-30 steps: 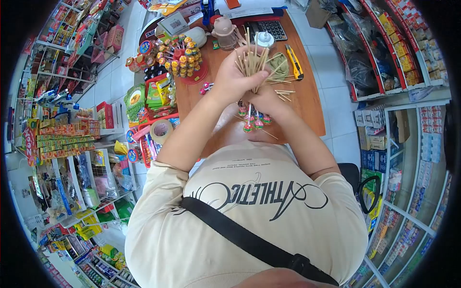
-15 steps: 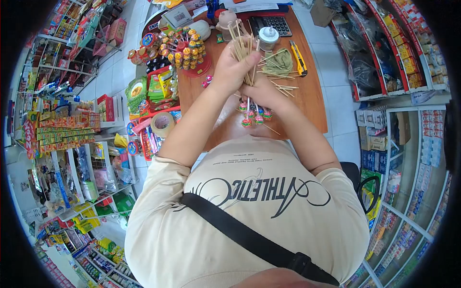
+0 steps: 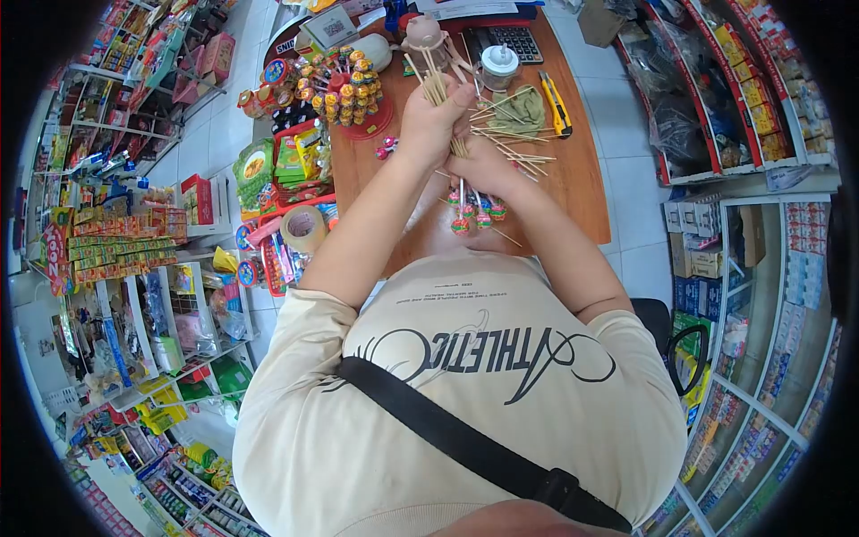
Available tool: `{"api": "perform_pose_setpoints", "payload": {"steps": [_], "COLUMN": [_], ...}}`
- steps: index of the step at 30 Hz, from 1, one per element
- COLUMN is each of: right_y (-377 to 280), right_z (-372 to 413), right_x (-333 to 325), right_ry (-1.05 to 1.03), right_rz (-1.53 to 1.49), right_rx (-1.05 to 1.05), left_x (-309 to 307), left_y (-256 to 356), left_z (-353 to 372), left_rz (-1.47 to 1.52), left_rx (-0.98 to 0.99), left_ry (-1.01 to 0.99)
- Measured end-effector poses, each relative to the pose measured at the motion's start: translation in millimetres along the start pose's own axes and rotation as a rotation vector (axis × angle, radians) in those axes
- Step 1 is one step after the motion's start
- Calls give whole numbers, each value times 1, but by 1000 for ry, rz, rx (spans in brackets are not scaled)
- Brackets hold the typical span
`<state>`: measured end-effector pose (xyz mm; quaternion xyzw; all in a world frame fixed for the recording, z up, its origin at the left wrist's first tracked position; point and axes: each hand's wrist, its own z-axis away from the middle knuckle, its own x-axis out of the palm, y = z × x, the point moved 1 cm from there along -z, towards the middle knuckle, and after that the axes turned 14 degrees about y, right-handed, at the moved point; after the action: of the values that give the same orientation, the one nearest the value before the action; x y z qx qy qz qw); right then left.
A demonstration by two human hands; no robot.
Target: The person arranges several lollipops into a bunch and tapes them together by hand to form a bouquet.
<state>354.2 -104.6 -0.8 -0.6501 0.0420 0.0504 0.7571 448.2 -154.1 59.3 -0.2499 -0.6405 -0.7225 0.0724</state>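
Note:
My left hand point(image 3: 431, 118) is closed round the upper part of a bundle of thin wooden sticks point(image 3: 433, 82), whose ends stick up above the fist. Just below it, my right hand point(image 3: 481, 166) wraps the lower part of the same bundle. Several lollipops point(image 3: 462, 225) in pink and green wrappers show under my right hand, close over the wooden table point(image 3: 559, 210). Loose sticks point(image 3: 528, 161) lie scattered to the right of my hands, some across a crumpled green cloth point(image 3: 521, 114).
A yellow box cutter point(image 3: 556, 105) lies right of the cloth. Behind are a lidded cup point(image 3: 499, 67), a calculator point(image 3: 519, 45) and a pink figure-like object point(image 3: 424, 40). A lollipop stand point(image 3: 344, 94) and a tape roll point(image 3: 303, 229) are on the left. Stocked shelves surround the table.
My left hand has tightened into a fist and shifted slightly left and down. The stick tops, fanned out before, now sit closer together. More loose sticks show beside my right hand.

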Motion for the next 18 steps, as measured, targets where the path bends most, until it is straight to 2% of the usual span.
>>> {"api": "perform_pose_setpoints", "payload": {"steps": [4,6,9,13,16,17,18], "right_y": [-1,-7,-3,8,8,9,14], "right_z": [3,7,10,9,11,10,7], "right_x": [-2,-1,0,-1,0,-2,-1], "right_ry": [26,12,16,-110,-141,-187,-152], "right_rz": [101,42,8,-140,-167,-110,-111], "right_rx": [-41,-29,-22,100,27,128,95], "left_x": [-2,-3,-3,-4,-6,-6,-7], "left_y": [-8,-10,-7,-9,-13,-12,-12], "left_z": [-1,-2,0,3,2,2,2], "left_rz": [0,-15,135,137,149,153,156], "left_rx": [24,43,-119,-162,-196,-202,-207], "left_ry": [59,50,23,9,-32,-50,-68]}}
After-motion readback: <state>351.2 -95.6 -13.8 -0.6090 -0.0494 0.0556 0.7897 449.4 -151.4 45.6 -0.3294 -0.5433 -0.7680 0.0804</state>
